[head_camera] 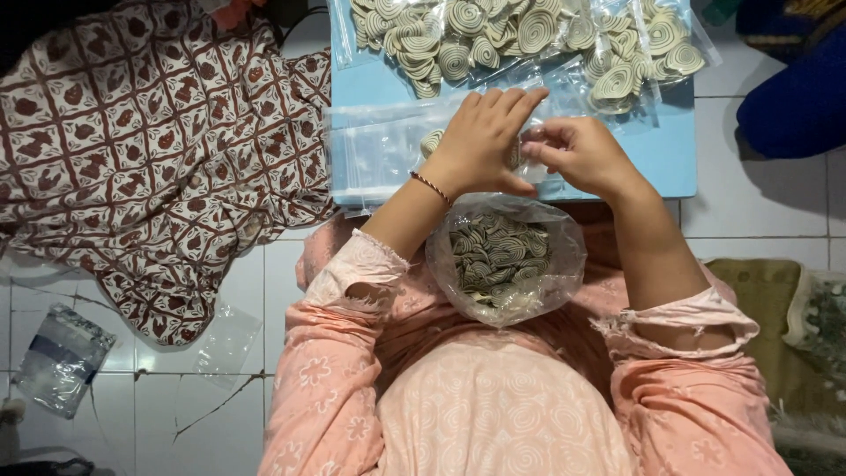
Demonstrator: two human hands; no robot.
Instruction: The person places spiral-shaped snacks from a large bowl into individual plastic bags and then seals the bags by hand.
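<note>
Spiral-patterned cream and green crackers (434, 141), only partly visible inside a small clear plastic bag (379, 154), sit under the two hands on a light blue tabletop (617, 163) near the middle of the view. The left hand (480, 141) lies over the bag with its fingers stretched forward and the thumb pressed down at its 5 o'clock side, covering most of the crackers. The right hand (577, 154) meets it from 3 o'clock, fingertips curled and pinched on the bag's edge; what exactly lies between those fingertips cannot be told. A thin red cord bracelet (430, 187) circles the left wrist. At 6 o'clock from the hands, a large open clear bag of loose spiral crackers (502, 260) rests in the lap on peach floral clothing (493, 414). At 12 o'clock, several filled clear packets of the same crackers (520, 35) crowd the far edge of the tabletop. At 9 o'clock a brown and white patterned cloth (150, 150) spreads over the white tiled floor (220, 423), and at 7 o'clock a crumpled clear wrapper (60, 357) lies on the tiles. A dark blue fabric shape (797, 97) sits at 2 o'clock.
</note>
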